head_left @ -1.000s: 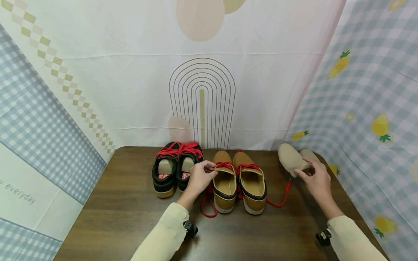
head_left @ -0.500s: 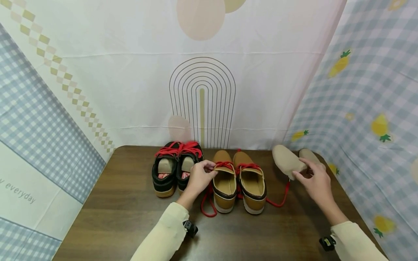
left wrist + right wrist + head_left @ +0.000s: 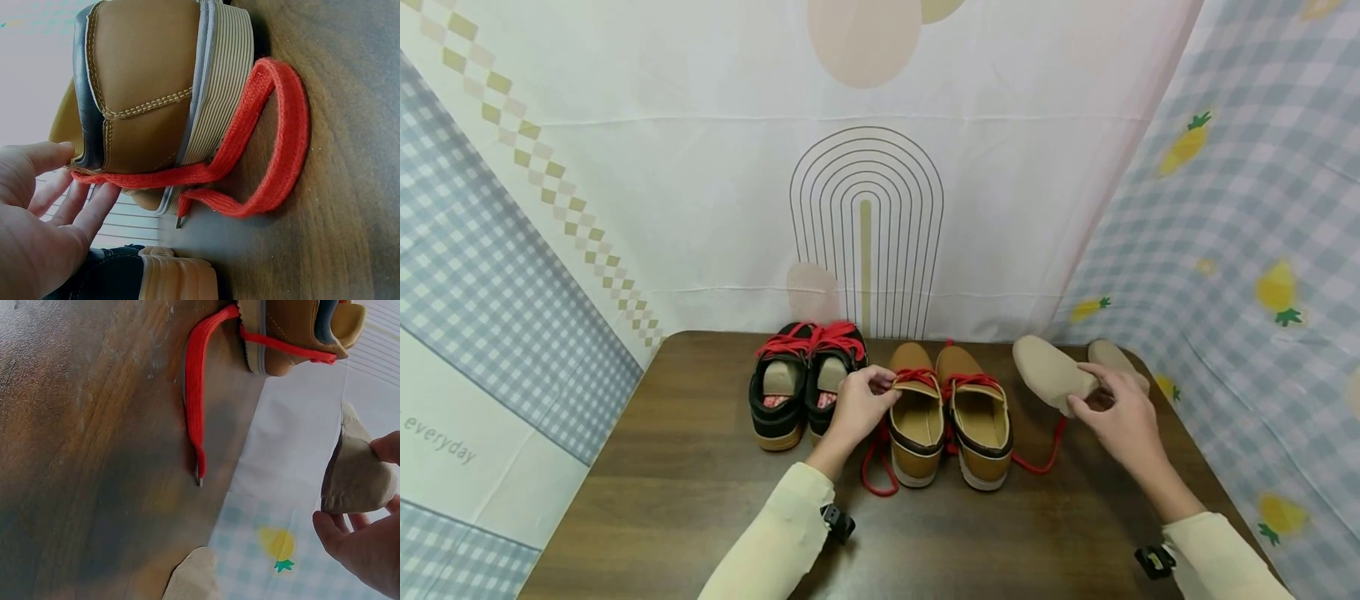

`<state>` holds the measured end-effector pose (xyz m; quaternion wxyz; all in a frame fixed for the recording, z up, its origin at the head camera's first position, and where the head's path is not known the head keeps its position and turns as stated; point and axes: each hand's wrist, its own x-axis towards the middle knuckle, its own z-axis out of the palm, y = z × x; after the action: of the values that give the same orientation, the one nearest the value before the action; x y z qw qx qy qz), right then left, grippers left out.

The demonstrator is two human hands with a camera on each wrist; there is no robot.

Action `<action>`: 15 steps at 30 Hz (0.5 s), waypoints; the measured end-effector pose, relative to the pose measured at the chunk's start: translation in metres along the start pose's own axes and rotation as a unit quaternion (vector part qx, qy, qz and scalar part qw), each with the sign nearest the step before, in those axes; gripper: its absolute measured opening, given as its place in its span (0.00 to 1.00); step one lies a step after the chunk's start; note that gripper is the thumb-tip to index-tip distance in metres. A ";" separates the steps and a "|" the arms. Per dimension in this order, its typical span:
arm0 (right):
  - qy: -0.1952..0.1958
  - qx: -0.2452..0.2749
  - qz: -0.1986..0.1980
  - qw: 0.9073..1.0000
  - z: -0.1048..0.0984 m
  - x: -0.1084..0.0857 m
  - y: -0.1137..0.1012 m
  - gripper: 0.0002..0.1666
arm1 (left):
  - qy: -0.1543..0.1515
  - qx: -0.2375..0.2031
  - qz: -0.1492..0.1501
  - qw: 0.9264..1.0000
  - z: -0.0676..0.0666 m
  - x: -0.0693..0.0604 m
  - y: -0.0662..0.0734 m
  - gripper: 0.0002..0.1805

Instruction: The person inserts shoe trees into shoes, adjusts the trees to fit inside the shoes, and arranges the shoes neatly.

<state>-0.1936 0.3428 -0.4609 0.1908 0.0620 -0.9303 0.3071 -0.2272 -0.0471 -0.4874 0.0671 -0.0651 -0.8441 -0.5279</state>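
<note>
Two brown shoes with red laces stand side by side mid-table. My left hand point(image 3: 857, 407) pinches the upper edge of the left brown shoe point(image 3: 917, 462) by its tongue; in the left wrist view, thumb and fingers point(image 3: 99, 209) meet there beside the red lace point(image 3: 290, 134). Over the table's right part, my right hand point(image 3: 1123, 417) holds a beige moulded shoe insert point(image 3: 1051, 373) raised by its narrower end, between thumb and fingers. A second beige shoe insert point(image 3: 1108, 358) lies behind that hand, partly covered. The right brown shoe point(image 3: 987, 467) has an open, bare inside.
Left of the brown shoes, a pair of black shoes point(image 3: 777, 425) with red laces has similar beige inserts inside. A loose red lace end point(image 3: 195, 406) trails rightward on the wooden table point(image 3: 662, 467). Patterned cloth hangs behind point(image 3: 722, 208) and along both sides.
My right hand has brought the beige shoe insert a little leftward, toward the brown shoes, uncovering more of the second insert. The left hand keeps its place at the left brown shoe.
</note>
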 end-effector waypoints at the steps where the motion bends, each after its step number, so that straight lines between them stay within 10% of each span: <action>1: -0.003 0.002 -0.002 1.000 0.000 0.000 -0.001 0.30 | 0.000 0.001 0.000 1.000 0.000 0.000 0.000 0.08; 15: -0.029 0.009 -0.040 0.999 0.001 -0.004 -0.020 0.29 | 0.000 0.005 0.001 1.000 0.002 0.001 -0.003 0.09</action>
<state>-0.1859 0.3257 -0.4518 0.1753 0.1100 -0.9293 0.3058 -0.2288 -0.0464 -0.4905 0.0681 -0.0654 -0.8469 -0.5232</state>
